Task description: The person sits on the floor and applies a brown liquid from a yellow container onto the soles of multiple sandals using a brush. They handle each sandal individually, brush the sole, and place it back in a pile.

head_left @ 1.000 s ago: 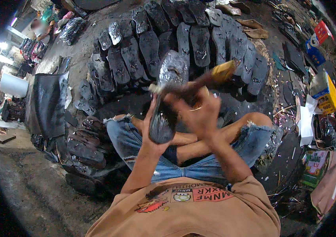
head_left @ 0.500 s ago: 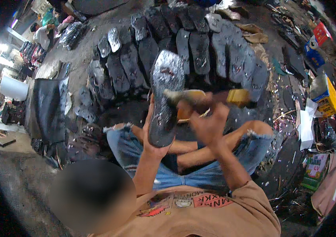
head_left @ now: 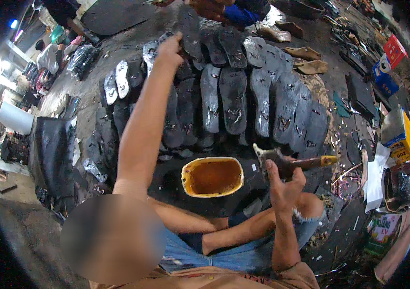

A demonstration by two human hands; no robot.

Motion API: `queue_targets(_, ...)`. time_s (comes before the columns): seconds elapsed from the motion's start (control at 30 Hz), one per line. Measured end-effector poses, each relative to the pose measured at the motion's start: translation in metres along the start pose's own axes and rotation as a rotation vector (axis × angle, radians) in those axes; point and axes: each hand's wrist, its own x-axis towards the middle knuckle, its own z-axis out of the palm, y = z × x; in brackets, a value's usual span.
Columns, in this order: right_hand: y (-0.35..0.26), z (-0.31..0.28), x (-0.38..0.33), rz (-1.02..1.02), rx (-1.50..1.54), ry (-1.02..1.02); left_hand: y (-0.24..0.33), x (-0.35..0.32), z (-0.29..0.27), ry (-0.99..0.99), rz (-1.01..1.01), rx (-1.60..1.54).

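Rows of dark soles cover the floor ahead, edge to edge, with no bare gap between them. The open glue tub sits just before the crossed legs, between the hands. The left hand reaches over the far soles; the right hand holds a brush beside the tub. Boxes and scraps crowd the right side; a dark sheet lies left.

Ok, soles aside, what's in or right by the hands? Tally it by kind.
Brush: 1, gripped in the right hand
Tub: 1, yellow, open, brown liquid inside
Total: 2
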Motion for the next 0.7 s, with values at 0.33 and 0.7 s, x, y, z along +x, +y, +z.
queue_targets(0.33,-0.001,-0.001,0.012,0.317,0.14,-0.001,-0.083,0.069,0.032,-0.028,-0.004,0.192)
queue_targets(0.7,0.013,-0.001,0.009,0.187,0.092,0.125,-0.012,-0.295,-0.458,1.227,0.49,1.674)
